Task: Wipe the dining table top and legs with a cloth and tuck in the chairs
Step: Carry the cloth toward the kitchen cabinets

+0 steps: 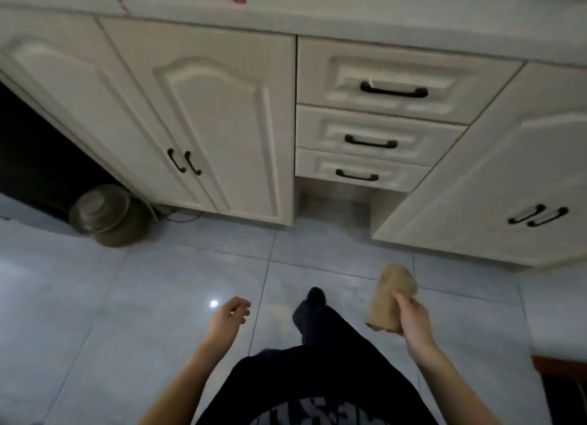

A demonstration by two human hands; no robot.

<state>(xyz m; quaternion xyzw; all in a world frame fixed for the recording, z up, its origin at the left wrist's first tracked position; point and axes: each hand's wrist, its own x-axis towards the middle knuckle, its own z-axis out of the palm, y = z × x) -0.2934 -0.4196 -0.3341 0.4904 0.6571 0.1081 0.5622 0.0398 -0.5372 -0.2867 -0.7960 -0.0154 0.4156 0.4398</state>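
A tan folded cloth (389, 297) hangs in my right hand (414, 323), which grips its lower edge at waist height over the tiled floor. My left hand (228, 318) floats to the left of my leg with its fingers loosely curled and nothing in it. No dining table and no chair appears in the head view. My dark trouser leg and foot (313, 310) step forward between the two hands.
Cream kitchen cabinets (222, 122) with black handles and a stack of three drawers (374, 132) stand straight ahead under a pale counter (317, 8). A lidded pot (108, 215) sits on the floor at the left by a dark gap. A red-brown edge (559, 366) shows at lower right.
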